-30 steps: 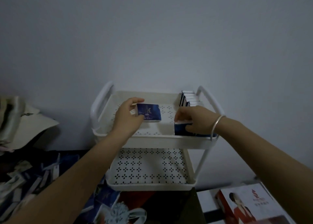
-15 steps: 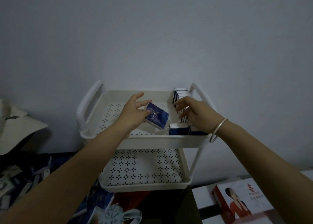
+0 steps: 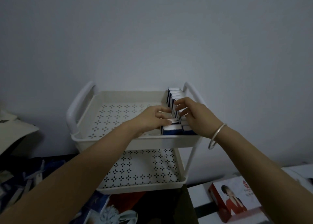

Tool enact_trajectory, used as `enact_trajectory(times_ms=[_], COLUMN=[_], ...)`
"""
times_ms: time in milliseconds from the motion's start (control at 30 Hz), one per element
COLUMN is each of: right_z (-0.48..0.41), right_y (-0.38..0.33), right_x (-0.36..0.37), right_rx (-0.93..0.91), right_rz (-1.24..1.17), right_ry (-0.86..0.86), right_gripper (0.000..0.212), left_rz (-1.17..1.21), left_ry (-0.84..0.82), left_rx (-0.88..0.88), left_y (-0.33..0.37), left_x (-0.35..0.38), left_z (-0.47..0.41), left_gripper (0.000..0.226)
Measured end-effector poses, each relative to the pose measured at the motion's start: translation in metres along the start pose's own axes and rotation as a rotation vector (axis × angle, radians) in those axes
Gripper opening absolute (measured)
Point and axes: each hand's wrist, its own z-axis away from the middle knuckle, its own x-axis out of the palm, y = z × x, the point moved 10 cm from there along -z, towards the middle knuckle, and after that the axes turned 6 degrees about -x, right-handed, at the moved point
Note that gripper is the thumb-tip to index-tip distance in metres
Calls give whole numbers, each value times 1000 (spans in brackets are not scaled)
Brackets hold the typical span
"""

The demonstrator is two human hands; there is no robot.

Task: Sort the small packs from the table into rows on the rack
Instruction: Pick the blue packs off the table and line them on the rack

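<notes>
A row of small blue-and-white packs (image 3: 174, 93) stands on edge along the right side of the white rack's top tray (image 3: 118, 141). The nearest pack in the row (image 3: 171, 129) is at the tray's front wall. My left hand (image 3: 150, 119) holds another blue pack (image 3: 174, 121) at a gap in the row; its fingers hide most of that pack. My right hand (image 3: 194, 115), a silver bangle on its wrist, rests bent fingers on the tops of the packs just behind the gap.
The top tray's left and middle floor (image 3: 115, 117) is bare and perforated, as is the lower tray (image 3: 140, 168). Curved handles (image 3: 79, 105) rise at both sides. Loose packs and papers (image 3: 33, 178) lie lower left, a red-and-white box (image 3: 237, 201) lower right. A wall stands behind.
My left hand carried the blue pack rightward from the tray's middle to the row. My right hand shifted from the front packs to the middle of the row.
</notes>
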Motion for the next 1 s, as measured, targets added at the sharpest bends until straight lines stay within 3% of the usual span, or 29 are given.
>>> enact_trajectory(times_ms=[300, 467, 600, 700, 800, 933, 1000], right_z=[0, -2, 9, 21, 34, 55, 68], right_y=[-6, -48, -108, -144, -159, -137, -119], right_x=[1, -4, 21, 85, 177, 318, 373], right_rx=[-13, -128, -254, -287, -279, -116, -41], right_rz=[-17, -60, -235, -338, -347, -171, -58], right_ry=[18, 155, 175, 28, -198, -589, -726], right_gripper=[45, 46, 31, 22, 18, 21, 32], left_rz=[173, 180, 215, 182, 106, 18, -65], left_ry=[93, 347, 544, 693, 760, 755, 738], left_rx=[-27, 147, 253, 238, 100, -168, -283], left_y=[-8, 9, -7, -55, -114, -194, -236], left_x=[-8, -51, -93, -127, -155, -175, -172], left_z=[0, 38, 114, 171, 202, 220, 229], left_gripper=[38, 29, 24, 24, 28, 28, 25])
